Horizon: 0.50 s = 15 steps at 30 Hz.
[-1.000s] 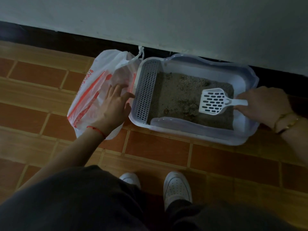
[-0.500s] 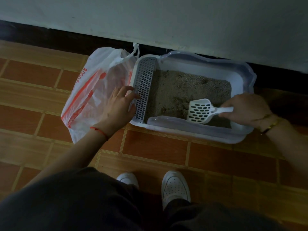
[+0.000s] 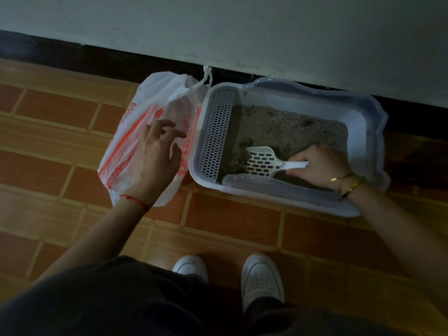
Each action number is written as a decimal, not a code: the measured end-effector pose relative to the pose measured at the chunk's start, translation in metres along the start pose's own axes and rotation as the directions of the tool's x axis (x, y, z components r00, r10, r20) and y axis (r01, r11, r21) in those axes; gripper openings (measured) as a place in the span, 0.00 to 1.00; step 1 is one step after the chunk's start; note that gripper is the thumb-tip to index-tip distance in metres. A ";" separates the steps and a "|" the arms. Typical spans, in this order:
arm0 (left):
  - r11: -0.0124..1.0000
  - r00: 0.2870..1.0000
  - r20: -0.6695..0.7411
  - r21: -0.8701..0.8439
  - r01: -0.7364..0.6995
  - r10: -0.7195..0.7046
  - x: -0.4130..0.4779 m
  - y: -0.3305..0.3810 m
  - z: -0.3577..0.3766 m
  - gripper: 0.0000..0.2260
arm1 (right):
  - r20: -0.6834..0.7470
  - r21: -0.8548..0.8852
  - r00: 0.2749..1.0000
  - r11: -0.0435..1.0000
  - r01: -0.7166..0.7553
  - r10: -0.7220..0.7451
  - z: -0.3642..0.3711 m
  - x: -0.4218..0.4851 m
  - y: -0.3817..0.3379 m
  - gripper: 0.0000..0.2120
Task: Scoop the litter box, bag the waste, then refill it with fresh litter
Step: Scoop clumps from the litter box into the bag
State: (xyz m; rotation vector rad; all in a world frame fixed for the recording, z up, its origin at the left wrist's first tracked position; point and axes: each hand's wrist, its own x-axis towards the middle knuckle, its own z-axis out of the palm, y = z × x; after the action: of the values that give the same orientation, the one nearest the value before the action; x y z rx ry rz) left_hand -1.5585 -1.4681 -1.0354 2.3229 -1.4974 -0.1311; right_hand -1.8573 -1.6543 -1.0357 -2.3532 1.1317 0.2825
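The plastic bag (image 3: 135, 141) is showing white with red-orange stripes and lettering. The litter box (image 3: 363, 132) is appearing white, its perforated step (image 3: 215, 132) grey, its litter (image 3: 286, 129) grey-brown. The slotted scoop (image 3: 263, 162) is looking white. Floor tiles (image 3: 230, 219) are showing reddish-brown between tan bands.

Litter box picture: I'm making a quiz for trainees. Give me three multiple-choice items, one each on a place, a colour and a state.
1. Where does the plastic bag lie?
A. inside the box
B. on the floor left of the litter box
C. on the shoes

2. What colour is the scoop?
A. white
B. green
C. black

3. What is the right hand doing?
A. resting empty
B. gripping the bag
C. gripping the scoop's handle

Answers: B, the bag lies by the box's left end; A, the slotted scoop is white; C, the fingers wrap its handle.
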 end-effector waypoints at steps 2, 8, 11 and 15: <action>1.000 1.000 -0.003 0.013 0.015 -0.015 -0.001 -0.004 -0.001 0.10 | 0.012 0.035 1.000 0.999 0.013 -0.013 0.004 0.006 -0.001 0.11; 0.999 1.000 -0.001 0.017 0.029 -0.029 -0.010 -0.003 -0.003 0.09 | 0.103 0.083 0.991 0.994 0.077 -0.085 0.021 0.029 -0.012 0.12; 0.999 0.999 0.003 0.021 0.038 -0.038 -0.012 -0.003 -0.004 0.09 | 0.133 0.114 0.988 0.992 0.062 -0.077 0.021 0.038 -0.012 0.14; 0.999 0.999 0.000 0.003 0.032 -0.032 -0.012 -0.008 -0.006 0.09 | 0.161 0.195 0.984 0.980 0.045 -0.077 0.021 0.040 -0.008 0.14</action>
State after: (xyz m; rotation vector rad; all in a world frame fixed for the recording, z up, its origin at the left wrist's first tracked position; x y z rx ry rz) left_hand -1.5550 -1.4535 -1.0345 2.3506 -1.4615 -0.1375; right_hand -1.8254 -1.6662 -1.0660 -2.1481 0.9608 0.3285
